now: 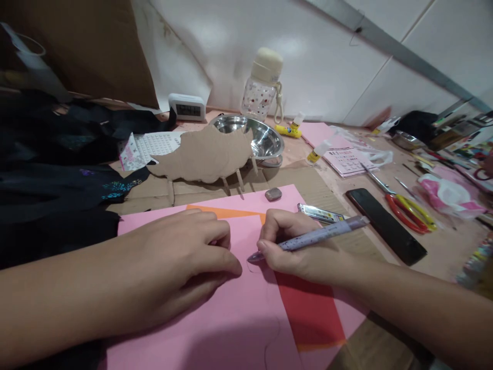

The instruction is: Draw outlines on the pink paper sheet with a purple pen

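Mid-frame, your right hand [296,262] pinches the seemingly light, rigid pen [319,236] near its tip; your left hand [188,246] rests unclenched on flimsy-looking pink paper [231,308].

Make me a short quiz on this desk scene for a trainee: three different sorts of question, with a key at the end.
1. Which does the right hand hold?
a) a glue stick
b) a slim writing tool
c) a bottle

2. True or false: the left hand is gripping a black phone.

3. Fill in the missing word: the cardboard cutout partly hides a metal ____ from the camera.

Key:
1. b
2. False; the left hand rests on a pink sheet.
3. bowl
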The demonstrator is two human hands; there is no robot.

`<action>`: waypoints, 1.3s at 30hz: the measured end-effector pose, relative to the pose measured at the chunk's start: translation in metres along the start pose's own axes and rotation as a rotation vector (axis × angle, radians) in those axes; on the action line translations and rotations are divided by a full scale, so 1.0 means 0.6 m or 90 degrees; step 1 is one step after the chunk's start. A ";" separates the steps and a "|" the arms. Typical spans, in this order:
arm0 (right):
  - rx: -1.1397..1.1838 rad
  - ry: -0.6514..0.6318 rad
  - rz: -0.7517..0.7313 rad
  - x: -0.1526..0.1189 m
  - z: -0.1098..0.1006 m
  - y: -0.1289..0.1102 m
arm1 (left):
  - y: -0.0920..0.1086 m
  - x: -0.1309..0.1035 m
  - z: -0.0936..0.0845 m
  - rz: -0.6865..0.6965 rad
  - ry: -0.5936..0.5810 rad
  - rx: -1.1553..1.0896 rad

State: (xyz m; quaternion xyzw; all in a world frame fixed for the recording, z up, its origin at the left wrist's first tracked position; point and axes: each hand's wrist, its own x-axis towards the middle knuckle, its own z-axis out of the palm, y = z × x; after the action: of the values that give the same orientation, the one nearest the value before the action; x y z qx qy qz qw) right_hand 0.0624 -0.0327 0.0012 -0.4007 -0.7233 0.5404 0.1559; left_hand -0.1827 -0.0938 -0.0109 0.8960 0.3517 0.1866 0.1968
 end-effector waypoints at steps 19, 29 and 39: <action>0.032 0.063 0.007 0.000 0.006 0.016 | 0.003 0.002 -0.004 0.005 0.009 -0.002; 0.052 0.061 0.009 0.003 0.006 0.014 | 0.003 0.003 0.000 0.007 0.010 -0.004; 0.070 0.074 0.006 0.001 0.008 0.014 | 0.003 0.003 -0.007 0.015 0.006 -0.008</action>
State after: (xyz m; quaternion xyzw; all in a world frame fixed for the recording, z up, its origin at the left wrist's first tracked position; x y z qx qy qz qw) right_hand 0.0624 -0.0347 -0.0084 -0.4259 -0.6802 0.5557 0.2170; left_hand -0.1825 -0.0926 -0.0062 0.8978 0.3410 0.1953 0.1988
